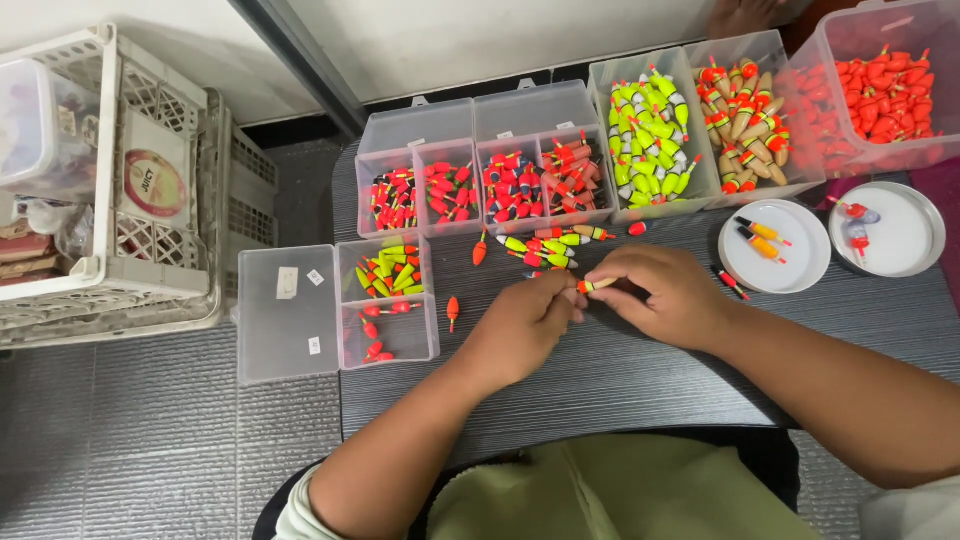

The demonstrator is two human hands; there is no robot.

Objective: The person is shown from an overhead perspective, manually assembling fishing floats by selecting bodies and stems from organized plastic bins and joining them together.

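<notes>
Fingertips of both hands meet at the middle of the dark table (620, 380), pinching one small fishing float (596, 285) with an orange tip and pale body. Grasping it from 9 o'clock, the left hand (520, 325) closes thumb and forefinger on its end; the right hand (660, 295) clasps the other end from 3 o'clock, fingers curled.

Just past the hands, toward 12 o'clock, lies a loose cluster of yellow, red and green floats (545, 248), with two single orange floats (453, 308) at 9 and 10 o'clock. At 9 o'clock an open clear box (290, 315) holds yellow and red floats in two compartments. At 2 o'clock sit two white round lids (775, 250), each bearing a few floats. Farthest, along 12 o'clock, a row of clear bins (520, 125) is sorted by colour: red-black, red, yellow-green, tan, and plain red.
</notes>
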